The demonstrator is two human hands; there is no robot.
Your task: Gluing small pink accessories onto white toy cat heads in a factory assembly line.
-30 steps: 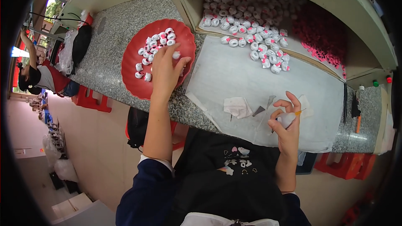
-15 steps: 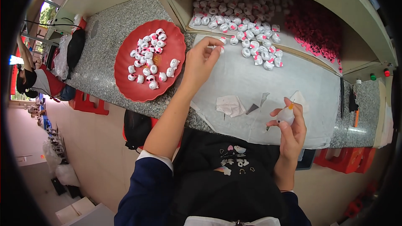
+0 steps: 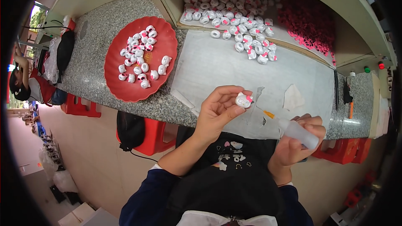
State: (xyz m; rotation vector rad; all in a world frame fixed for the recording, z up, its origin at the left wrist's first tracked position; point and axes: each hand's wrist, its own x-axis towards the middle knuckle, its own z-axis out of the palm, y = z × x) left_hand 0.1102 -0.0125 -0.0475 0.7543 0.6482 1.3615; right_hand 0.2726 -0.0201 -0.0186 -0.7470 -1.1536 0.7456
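Right grip [image 3: 290, 152]: slanted bottle [image 3: 300, 133], nozzle [image 3: 269, 114] leftward

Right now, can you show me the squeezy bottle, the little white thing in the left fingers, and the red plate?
Squeezy bottle [image 3: 299, 132]: head view, middle of its cloudy body.
Little white thing [image 3: 242, 100]: head view, its white surface.
Red plate [image 3: 166, 39]: head view, bare right side.

The charm [image 3: 243, 100] looks like smooth, glossy plastic; the bottle [image 3: 305, 137], cloudy, smooth plastic. The tray [image 3: 168, 42] is plastic with a soft sheen, the worktop [image 3: 90, 58] polished speckled stone, the sheet [image 3: 201, 67] matt and paper-like, the apron [image 3: 201, 192] matt cloth.
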